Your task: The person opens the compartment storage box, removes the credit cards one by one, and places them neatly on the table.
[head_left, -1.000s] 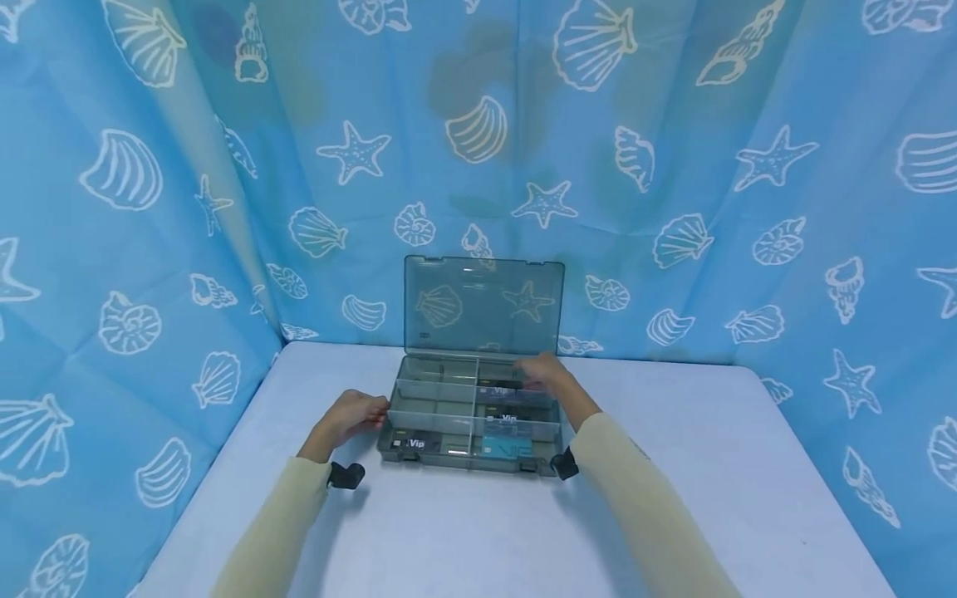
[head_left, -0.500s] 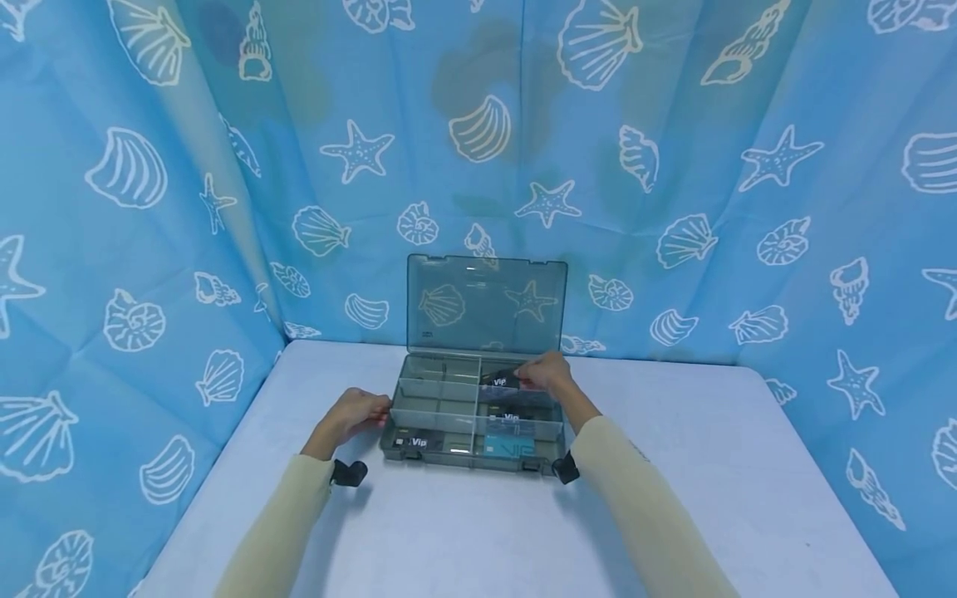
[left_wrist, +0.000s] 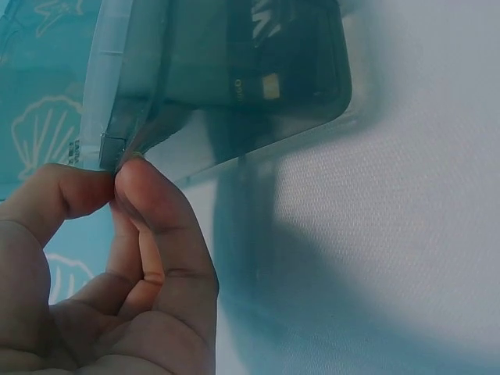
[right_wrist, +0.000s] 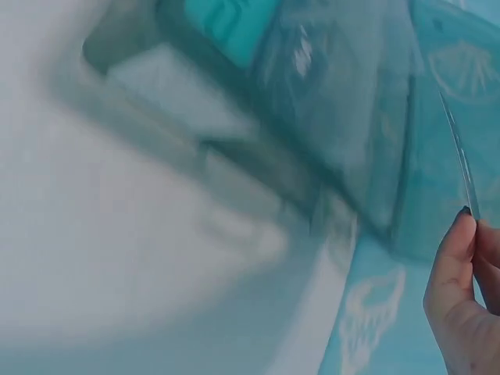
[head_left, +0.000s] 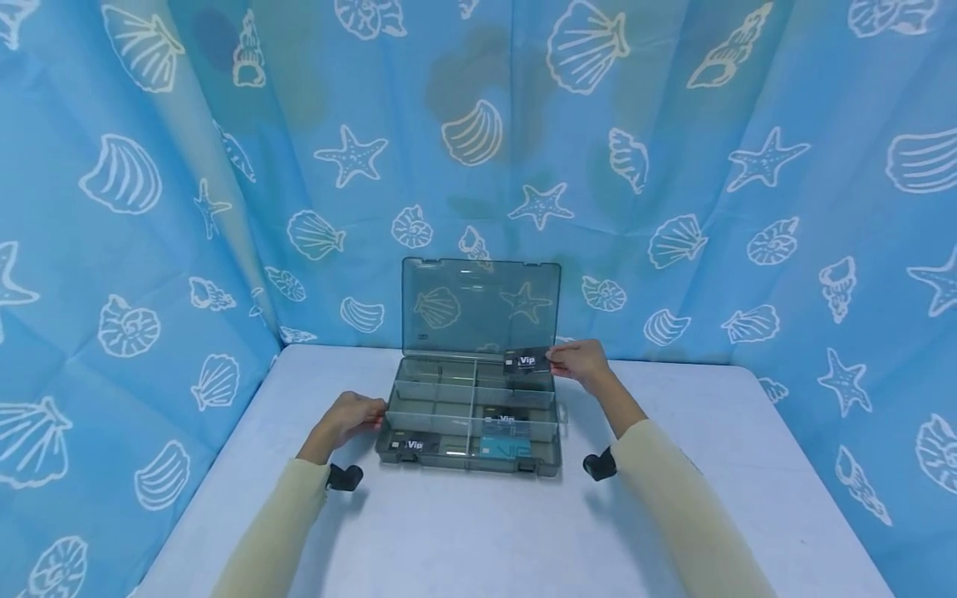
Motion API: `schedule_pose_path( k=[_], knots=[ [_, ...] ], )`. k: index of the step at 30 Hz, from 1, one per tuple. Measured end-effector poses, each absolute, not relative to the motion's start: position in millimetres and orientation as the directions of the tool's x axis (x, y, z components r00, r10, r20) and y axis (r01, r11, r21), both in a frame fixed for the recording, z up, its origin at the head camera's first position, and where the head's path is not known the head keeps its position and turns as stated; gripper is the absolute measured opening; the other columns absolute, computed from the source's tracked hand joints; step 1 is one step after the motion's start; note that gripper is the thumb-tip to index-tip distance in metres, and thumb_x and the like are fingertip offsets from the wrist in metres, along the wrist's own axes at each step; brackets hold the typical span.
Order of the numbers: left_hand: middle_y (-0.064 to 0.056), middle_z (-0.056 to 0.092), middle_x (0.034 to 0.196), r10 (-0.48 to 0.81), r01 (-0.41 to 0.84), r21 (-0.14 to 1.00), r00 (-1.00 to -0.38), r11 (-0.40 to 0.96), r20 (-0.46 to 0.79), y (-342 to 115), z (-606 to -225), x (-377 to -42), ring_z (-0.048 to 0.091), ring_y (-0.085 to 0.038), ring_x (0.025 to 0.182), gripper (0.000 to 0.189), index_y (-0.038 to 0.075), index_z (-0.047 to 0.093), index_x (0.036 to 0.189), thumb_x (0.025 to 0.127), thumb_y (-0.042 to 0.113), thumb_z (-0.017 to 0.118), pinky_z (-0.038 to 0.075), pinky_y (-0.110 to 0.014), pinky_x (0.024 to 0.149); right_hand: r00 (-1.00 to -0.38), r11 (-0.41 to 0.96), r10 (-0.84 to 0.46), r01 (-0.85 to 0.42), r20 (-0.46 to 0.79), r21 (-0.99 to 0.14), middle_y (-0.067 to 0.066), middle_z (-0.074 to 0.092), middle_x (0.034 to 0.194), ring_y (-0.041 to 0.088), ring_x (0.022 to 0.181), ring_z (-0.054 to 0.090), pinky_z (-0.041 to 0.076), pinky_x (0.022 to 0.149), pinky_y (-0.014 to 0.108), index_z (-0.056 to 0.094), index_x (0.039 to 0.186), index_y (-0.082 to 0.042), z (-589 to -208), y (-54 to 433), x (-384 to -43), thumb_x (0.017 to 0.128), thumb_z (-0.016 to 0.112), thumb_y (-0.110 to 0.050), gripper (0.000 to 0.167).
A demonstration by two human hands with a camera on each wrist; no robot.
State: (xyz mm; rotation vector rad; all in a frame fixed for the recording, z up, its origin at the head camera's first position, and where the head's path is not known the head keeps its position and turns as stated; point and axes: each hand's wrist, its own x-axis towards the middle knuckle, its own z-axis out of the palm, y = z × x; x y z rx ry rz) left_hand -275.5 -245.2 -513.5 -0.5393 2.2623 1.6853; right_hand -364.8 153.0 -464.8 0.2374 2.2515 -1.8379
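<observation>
A smoky, see-through plastic organizer box (head_left: 478, 467) lies on the table with its lid (head_left: 482, 303) raised at the back. My right hand (head_left: 583, 361) pinches a black "Vip" card (head_left: 523, 361) by its right end, above the back right compartment. In the right wrist view that card (right_wrist: 459, 156) appears edge-on between thumb and finger. Thumb and index finger of my left hand (left_wrist: 133, 250) pinch the box's left side edge. A second black Vip card (head_left: 419, 443) lies front left, a third black card (head_left: 504, 415) middle right, and a teal card (head_left: 504, 446) front right.
Thin clear dividers (head_left: 437, 415) split the box into compartments. The white-covered table (head_left: 478, 540) extends in front and to both sides. A blue curtain (head_left: 374, 199) with shell prints hangs behind and at the sides.
My right hand has lifted the black card out of the back right compartment and moved it up and to the right. The left hand stays at the box's left side.
</observation>
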Motion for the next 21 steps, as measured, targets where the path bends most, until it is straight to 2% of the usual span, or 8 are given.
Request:
schedule_pose_path(
  k=[6,15,21],
  knots=[
    [-0.011,0.061,0.09,-0.114,-0.431,0.865,-0.903,0.256,-0.415,-250.7,-510.3,-273.7,0.061,-0.016,0.077,0.03,-0.012,0.057,0.113,0.095,0.012,0.056,0.056,-0.028,0.071,-0.966,0.21,0.034,0.258,-0.257,-0.943,0.022,0.06,0.12,0.015,0.085,0.067,0.056,0.076,0.023,0.057,0.127,0.008,-466.9,196.2,-364.1,0.095,0.061,-0.008,0.036],
    [-0.011,0.061,0.093,-0.126,-0.456,0.85,-0.89,0.263,-0.438,-250.0,-511.5,-273.9,0.061,-0.017,0.078,0.032,-0.011,0.057,0.117,0.096,0.014,0.056,0.055,-0.028,0.072,-0.953,0.253,0.169,0.289,-0.252,-0.923,0.018,0.06,0.11,0.014,0.078,0.066,0.056,0.072,0.023,0.055,0.123,0.008,-498.3,238.5,-359.5,0.092,0.062,-0.004,0.034],
    [-0.011,0.062,0.092,-0.109,-0.458,0.848,-0.888,0.265,-0.446,-247.3,-512.8,-276.6,0.061,-0.017,0.079,0.03,-0.01,0.058,0.115,0.096,0.014,0.056,0.055,-0.028,0.072,-0.933,0.417,0.252,0.343,-0.256,-0.842,0.019,0.066,0.104,0.013,0.071,0.062,0.055,0.07,0.027,0.063,0.116,0.008,-520.2,244.0,-356.7,0.092,0.061,-0.01,0.03]
  ],
)
